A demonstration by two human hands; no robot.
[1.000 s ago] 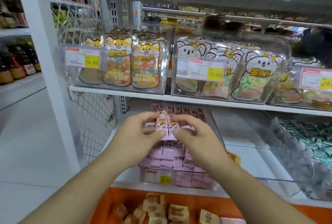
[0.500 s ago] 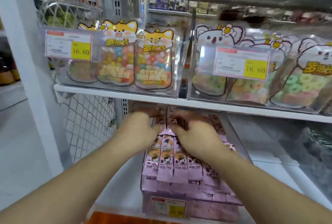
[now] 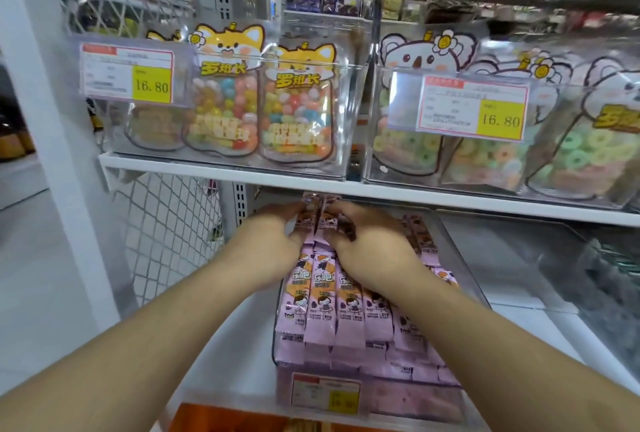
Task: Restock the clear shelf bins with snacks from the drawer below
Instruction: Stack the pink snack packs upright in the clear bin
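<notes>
We're mid-restock: left hand [image 3: 268, 244] and right hand [image 3: 372, 246] both pinch pink snack packets [image 3: 317, 220] at the far end of the clear bin [image 3: 450, 237]; next, seat them flat.

The fingertips of the left hand [image 3: 273, 244] and right hand [image 3: 372, 248] were hidden among the pink snack packets [image 3: 322, 307], the orange drawer [image 3: 221, 419] was cut off by the bottom edge, and the right-hand bin [image 3: 595, 276] was blurred.

left hand [image 3: 266, 244], right hand [image 3: 372, 244], both gripping
</notes>
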